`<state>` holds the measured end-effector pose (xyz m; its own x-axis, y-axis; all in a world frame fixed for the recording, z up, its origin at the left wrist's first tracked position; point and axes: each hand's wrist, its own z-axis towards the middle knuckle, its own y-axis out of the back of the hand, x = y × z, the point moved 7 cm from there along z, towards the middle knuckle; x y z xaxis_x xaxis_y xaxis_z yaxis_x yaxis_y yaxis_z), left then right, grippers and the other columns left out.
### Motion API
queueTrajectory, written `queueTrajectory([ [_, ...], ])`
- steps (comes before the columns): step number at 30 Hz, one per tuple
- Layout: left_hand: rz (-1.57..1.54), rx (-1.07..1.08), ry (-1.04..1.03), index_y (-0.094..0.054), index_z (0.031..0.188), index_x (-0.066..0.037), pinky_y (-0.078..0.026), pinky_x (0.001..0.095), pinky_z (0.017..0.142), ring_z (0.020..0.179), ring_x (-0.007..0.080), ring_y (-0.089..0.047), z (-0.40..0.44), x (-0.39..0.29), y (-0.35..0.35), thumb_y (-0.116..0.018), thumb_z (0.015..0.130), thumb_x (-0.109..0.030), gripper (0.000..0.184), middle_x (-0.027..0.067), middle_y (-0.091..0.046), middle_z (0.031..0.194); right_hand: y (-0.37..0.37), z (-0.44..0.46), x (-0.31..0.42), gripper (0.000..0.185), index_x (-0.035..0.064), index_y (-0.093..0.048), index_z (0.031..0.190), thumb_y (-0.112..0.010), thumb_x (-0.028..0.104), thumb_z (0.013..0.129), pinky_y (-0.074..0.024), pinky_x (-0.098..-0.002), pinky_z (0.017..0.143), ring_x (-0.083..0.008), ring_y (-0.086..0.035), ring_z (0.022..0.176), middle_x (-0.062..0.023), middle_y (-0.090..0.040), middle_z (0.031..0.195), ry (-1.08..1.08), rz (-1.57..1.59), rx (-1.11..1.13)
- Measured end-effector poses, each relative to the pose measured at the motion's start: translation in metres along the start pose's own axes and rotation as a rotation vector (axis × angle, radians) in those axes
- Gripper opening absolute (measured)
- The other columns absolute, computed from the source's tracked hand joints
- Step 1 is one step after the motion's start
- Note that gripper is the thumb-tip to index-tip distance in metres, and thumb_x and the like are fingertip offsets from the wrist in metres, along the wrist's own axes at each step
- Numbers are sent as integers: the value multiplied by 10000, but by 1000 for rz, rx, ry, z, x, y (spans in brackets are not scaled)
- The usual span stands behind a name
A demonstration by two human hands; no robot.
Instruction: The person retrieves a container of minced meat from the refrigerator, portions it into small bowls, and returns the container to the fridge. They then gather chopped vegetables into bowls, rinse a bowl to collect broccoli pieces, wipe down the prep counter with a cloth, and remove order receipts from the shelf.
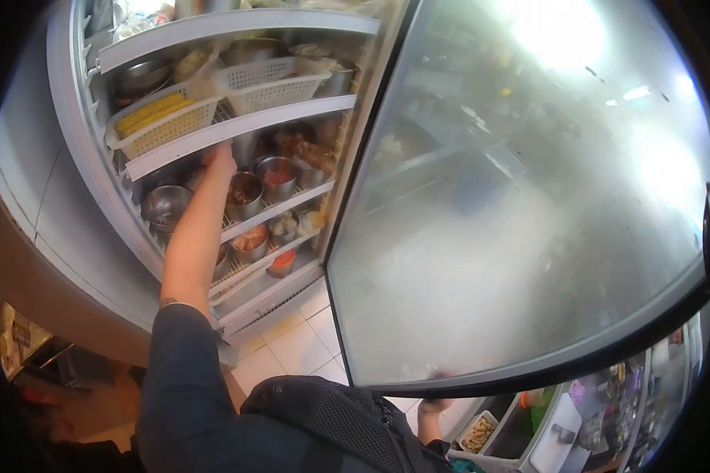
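White basket [167, 134]: sits on the shelf above and left of your left hand, yellow stuff [151, 113] inside. Looks untouched.
Steel bowl [166, 206]: below and left of your left hand, in its place on the shelf, right beside your forearm.
Left hand [219, 158]: yours is in under the white shelf edge [241, 136], so the getting-in part is done, I'd say. The fingers are mostly hidden up in there, so honestly I can't tell if they're gripping anything.
Steel pot [244, 202]: just below and right of that hand, dark food in it. This is about the nearest thing to your reach, and it's sitting on the rack, so no lifting done there.
Red-food pot [278, 186]: a bit further right of the same hand, also on the rack.
Right hand [434, 405]: yours is low down by the door's edge, fingers partly out of sight. Can't tell if it's actually gripping.
Glass door [513, 213]: fogged, and swung wide above and right of your right hand. Opening's done, closing isn't.
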<state>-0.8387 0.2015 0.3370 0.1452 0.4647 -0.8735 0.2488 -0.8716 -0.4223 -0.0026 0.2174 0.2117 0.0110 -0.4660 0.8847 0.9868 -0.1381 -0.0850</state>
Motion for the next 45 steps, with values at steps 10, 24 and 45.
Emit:
queueTrajectory([
  [10,685,290,-661,-530,1316,-46,-469,426,965,1104,359,-615,-116,-67,25,-718,776,-197,591,199,-649,1172,-2,27,57,524,-39,-575,1067,-446,464,999,-449,-342,837,-213,-588,935,-87,-633,998,-91,225,77],
  [24,1322,283,-862,-290,1488,-77,-422,451,1035,1284,372,-491,-54,-49,-23,-696,751,-639,1011,213,-413,1475,10,4,57,473,-9,-598,905,-557,458,963,-422,-313,710,-187,-520,761,-70,-576,840,-2,-73,319],
  [45,1127,509,-657,-677,964,7,-502,379,839,945,305,-644,-324,87,491,-791,775,-167,281,200,-648,958,-14,-25,107,457,39,-578,1263,-678,299,901,-496,-368,872,-260,-593,1021,-130,-603,1123,42,33,673],
])
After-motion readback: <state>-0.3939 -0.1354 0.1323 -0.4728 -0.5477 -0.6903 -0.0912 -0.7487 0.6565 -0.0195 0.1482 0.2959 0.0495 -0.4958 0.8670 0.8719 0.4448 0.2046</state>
